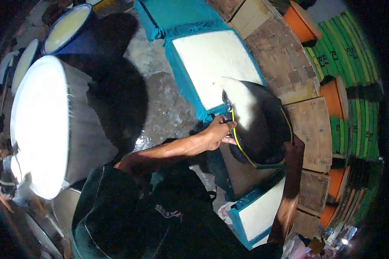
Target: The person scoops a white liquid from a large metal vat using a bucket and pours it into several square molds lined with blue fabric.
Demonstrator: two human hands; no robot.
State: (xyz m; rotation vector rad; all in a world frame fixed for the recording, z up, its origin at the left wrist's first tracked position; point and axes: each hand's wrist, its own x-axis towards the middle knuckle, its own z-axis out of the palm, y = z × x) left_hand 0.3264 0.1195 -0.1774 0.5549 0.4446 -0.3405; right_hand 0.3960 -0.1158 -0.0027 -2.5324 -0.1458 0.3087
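A black bucket [268, 125] with a yellow-striped rim is tilted over a cloth-lined tray [222, 64] of white material. White stuff runs from the bucket's lip onto the tray. My left hand [220, 131] grips the rim on its near left side. On the far right side of the rim is my right hand [294, 149], dark and in shadow, its fingers wrapped round the edge. Below the bucket lies another teal-lined tray [262, 212] with a white surface.
At left stands a large tub [41, 125] with a bright white top, with blue-rimmed tubs [68, 29] behind it. Woven boards [309, 129], orange buckets [334, 98] and green stacked slats [348, 56] line the right. Another person's hand [4, 194] shows at the lower left.
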